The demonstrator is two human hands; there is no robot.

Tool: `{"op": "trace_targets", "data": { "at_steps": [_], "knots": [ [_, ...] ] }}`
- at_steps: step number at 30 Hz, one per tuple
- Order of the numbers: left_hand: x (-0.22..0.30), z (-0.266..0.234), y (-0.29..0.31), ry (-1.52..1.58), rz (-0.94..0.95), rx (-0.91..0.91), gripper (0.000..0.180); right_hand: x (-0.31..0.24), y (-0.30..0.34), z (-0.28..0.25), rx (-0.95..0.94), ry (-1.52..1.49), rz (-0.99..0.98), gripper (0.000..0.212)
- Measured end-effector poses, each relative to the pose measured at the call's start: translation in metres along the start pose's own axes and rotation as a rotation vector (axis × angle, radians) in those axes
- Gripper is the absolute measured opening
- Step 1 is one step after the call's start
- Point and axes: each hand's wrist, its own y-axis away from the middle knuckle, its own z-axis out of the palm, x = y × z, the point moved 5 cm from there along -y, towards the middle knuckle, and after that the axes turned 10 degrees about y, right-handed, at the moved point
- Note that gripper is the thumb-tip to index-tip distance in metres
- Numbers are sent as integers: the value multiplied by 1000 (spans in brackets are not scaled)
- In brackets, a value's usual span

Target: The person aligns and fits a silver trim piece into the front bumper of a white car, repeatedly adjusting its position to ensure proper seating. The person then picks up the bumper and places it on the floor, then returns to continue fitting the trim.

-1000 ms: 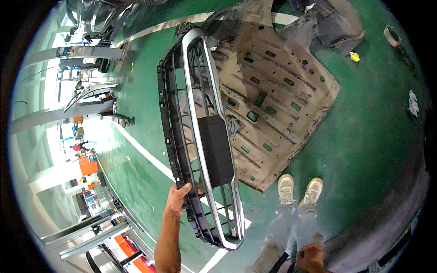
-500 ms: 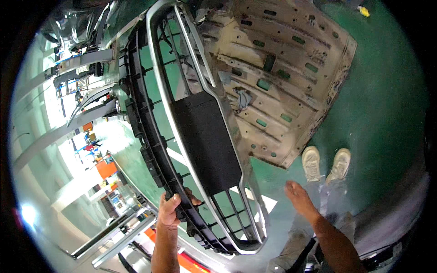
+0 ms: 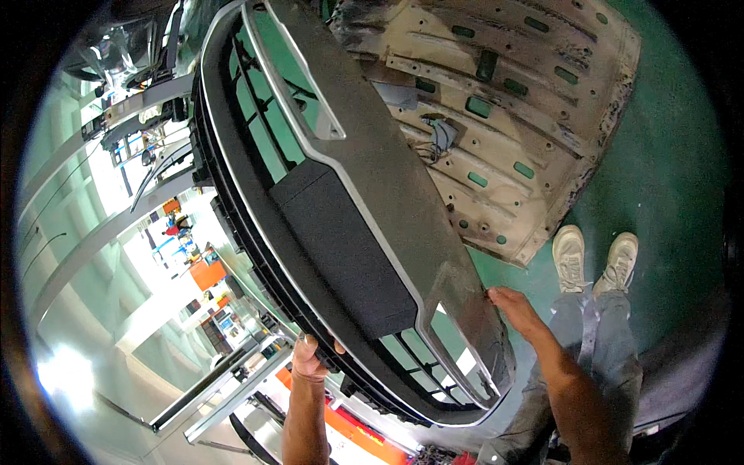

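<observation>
A large car front grille [image 3: 411, 194] with a grey painted shell, silver trim and a black slatted centre is held up tilted before me. My left hand [image 3: 310, 360] grips its black rear edge at the lower left, thumb in front and other fingers partly hidden behind. At the grille's lower right, my right hand [image 3: 515, 310] has its fingertips at the outer edge of the grey shell. Those fingers are stretched out, not wrapped round it; whether they press on the edge is hard to see.
A beige ribbed metal panel [image 3: 535, 136] with slots lies on the green floor beyond the grille, a grey rag [image 3: 442, 136] on it. My shoes [image 3: 570, 252] stand beside it. Pale metal frame rails [image 3: 240, 395] and an orange part [image 3: 364, 434] are at the lower left.
The grille has turned, showing more of its grey outer shell, and its lower end has swung right. My left hand has shifted slightly right with it. The grille's edge now meets my right fingertips.
</observation>
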Motion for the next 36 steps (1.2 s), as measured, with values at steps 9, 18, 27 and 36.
{"op": "trace_targets", "data": {
  "at_steps": [9,18,27,36],
  "knots": [
    [-5,-18,-3,43,-7,50,58,-43,26,-2,375,121,-218,32],
    [-17,-6,-11,191,-102,-66,56,-231,126,98,-109,335,-636,54],
    [-23,-12,-12,226,-94,-64,55,-250,103,134,-314,666,-453,81],
    [-29,-12,-16,261,-113,-84,54,-247,100,143,-327,888,-407,93]
  ]
}}
